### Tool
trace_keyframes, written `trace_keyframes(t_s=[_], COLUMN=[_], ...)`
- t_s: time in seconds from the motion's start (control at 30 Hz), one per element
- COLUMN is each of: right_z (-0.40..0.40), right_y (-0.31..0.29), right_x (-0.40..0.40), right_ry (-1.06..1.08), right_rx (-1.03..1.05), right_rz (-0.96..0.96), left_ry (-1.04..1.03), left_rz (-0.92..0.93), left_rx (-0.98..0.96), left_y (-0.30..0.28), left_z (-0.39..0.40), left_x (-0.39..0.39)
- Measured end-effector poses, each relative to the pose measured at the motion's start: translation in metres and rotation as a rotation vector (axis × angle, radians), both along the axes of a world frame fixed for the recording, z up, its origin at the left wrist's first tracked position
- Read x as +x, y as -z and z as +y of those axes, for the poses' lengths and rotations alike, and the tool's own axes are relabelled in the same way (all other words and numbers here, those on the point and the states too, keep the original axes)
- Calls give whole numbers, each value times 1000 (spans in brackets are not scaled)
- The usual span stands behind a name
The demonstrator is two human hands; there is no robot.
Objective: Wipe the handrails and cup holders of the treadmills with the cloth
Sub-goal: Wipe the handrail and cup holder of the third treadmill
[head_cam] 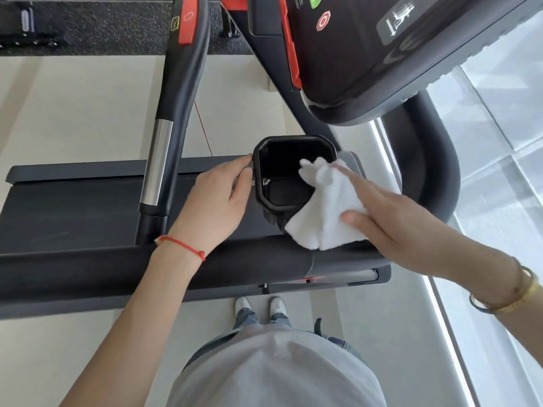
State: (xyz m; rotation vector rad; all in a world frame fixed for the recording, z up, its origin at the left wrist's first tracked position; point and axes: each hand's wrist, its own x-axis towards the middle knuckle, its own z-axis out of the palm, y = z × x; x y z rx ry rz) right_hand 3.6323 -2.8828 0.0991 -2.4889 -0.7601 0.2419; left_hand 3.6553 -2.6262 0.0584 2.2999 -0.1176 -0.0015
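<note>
I braced the cup holder (282, 160) with my left hand (214, 201), fingertips on its 9 o'clock rim. My right hand (390, 218) pinched the cloth (326, 207), draped over its 3 o'clock rim. The holder, apparently removable, could tip under uneven pressure.

Bare forearms, no sleeves showing. Left wrist: thin red cord bracelet (182, 245), knotted. Right wrist: gold watch band (518, 292) plus thin bangle. Light grey shirt (276, 368), blue jeans (246, 314), pale grey-white sneakers (260, 304).

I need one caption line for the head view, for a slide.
Right hand presses white cloth on cup holder rim; left hand steadies it.
</note>
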Motion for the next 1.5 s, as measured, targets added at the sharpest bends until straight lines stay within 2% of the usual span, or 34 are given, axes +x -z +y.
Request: trace_keyframes(t_s=[0.1, 0.23, 0.43, 0.53, 0.7, 0.8, 0.97, 1.03, 1.13, 1.23, 1.3, 1.43, 1.5], right_z=[25, 67, 55, 55, 102, 134, 159, 161, 161, 150, 135, 98, 82], right_y=[4, 4, 1, -2, 12, 16, 21, 26, 18, 16, 17, 16, 15], right_x=[6, 22, 10, 7, 7, 4, 12, 28, 56, 50, 31, 5, 0], right_ry=[-133, -108, -59, -38, 232, 370, 563, 466, 433, 356, 353, 149, 98], right_rx=[-217, -391, -389, -451, -526, -639, -709, -596, -445, -409, -312, -398, -343], right_rz=[-143, -126, -163, -170, -159, -382, -399, -281, -133, -111, -78, -217, -198], left_ry=[19, 7, -25, -16, -18, -43, -29, -26, -27, -22, -6, -16, -17], left_rz=[-16, 40, 52, 64, 66, 23, -58, -65, -80, -85, -86, -95, -94], left_rx=[-27, -104, -151, -173, -186, -139, -105, -101, -64, -24, -21, -10, -12], left_y=[-2, 2, 5, 4, 2, 4, 4, 5, 7, 7, 7, 6, 4], left_z=[6, 8, 10, 10, 18, 25, 26, 26, 26, 26, 25, 22, 19], left_x=[-3, -1, 1, -1, -2, -7, -14, -15, -17, -19, -20, -20, -17])
